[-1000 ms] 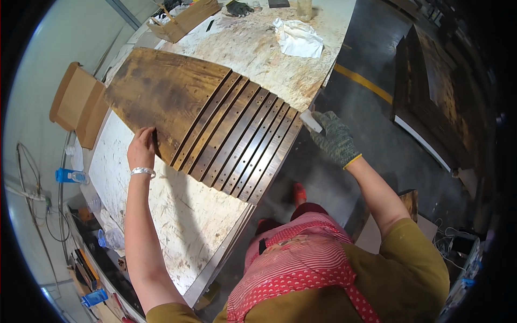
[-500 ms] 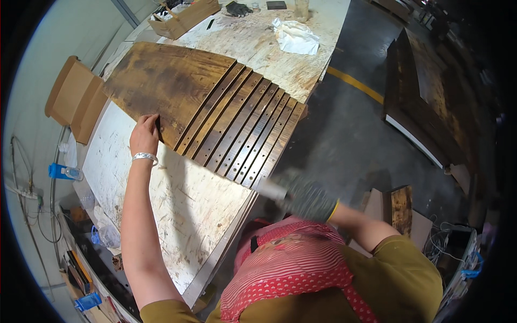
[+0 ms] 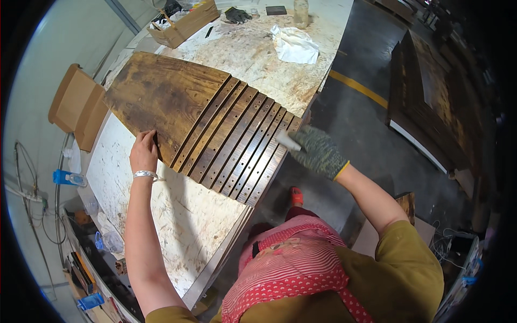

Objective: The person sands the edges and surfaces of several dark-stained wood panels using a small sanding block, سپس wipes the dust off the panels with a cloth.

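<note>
Dark-stained wooden boards (image 3: 167, 91) lie on the table, overlapped like steps so that their drilled ends show as a row of strips. My left hand (image 3: 144, 153), bare with a silver bracelet, rests at the boards' left edge. Its fingers are closed beside a small dark piece (image 3: 155, 139); I cannot make out what that is. My right hand (image 3: 320, 153), in a grey-green knitted glove, is closed round a pale, block-like tool (image 3: 288, 141), blurred by motion. It is held by the right end of the strips, near the far corner.
The worn white table (image 3: 145, 220) carries a cardboard box (image 3: 183, 24), a dark glove (image 3: 237, 15), a crumpled white cloth (image 3: 295, 44) and a jar (image 3: 301, 13). An open carton (image 3: 78, 105) stands left. Stacked dark panels (image 3: 431, 102) stand beyond the floor at right.
My right hand has moved away from me along the board ends, from the near corner to the far one, with the pale tool. My left hand stays at the boards' edge.
</note>
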The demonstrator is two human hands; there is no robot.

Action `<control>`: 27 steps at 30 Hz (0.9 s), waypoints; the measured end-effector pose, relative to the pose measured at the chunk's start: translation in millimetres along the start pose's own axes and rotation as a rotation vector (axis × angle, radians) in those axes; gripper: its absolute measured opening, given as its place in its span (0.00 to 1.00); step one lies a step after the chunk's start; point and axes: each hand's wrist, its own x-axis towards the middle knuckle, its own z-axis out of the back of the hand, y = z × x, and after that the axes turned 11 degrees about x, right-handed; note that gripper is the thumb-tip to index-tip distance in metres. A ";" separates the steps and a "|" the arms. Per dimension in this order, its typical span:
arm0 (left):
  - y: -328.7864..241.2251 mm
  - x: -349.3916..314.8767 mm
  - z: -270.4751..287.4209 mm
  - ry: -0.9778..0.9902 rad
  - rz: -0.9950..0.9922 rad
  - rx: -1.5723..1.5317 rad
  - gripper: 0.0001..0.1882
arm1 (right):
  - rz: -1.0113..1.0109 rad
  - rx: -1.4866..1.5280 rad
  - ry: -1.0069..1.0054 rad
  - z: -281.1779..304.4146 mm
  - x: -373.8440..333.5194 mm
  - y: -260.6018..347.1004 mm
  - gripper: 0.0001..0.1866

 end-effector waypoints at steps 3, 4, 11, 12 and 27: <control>-1.1 -1.0 0.7 0.009 0.010 -0.014 0.16 | 0.006 -0.030 -0.127 3.2 2.6 -2.3 0.23; -1.7 -1.3 0.6 0.006 0.016 -0.021 0.16 | -0.052 0.007 -0.253 6.7 7.3 -6.4 0.22; -3.0 -3.5 -0.9 -0.022 0.029 -0.054 0.16 | -0.047 -0.086 -0.208 -3.4 10.1 -5.6 0.20; -2.6 -3.5 -1.2 -0.026 0.016 -0.056 0.16 | 0.031 -0.103 -0.213 -13.0 0.8 4.0 0.21; 2.2 1.3 2.9 0.066 -0.005 -0.020 0.19 | 0.207 -0.085 -0.185 -10.2 -13.1 64.2 0.23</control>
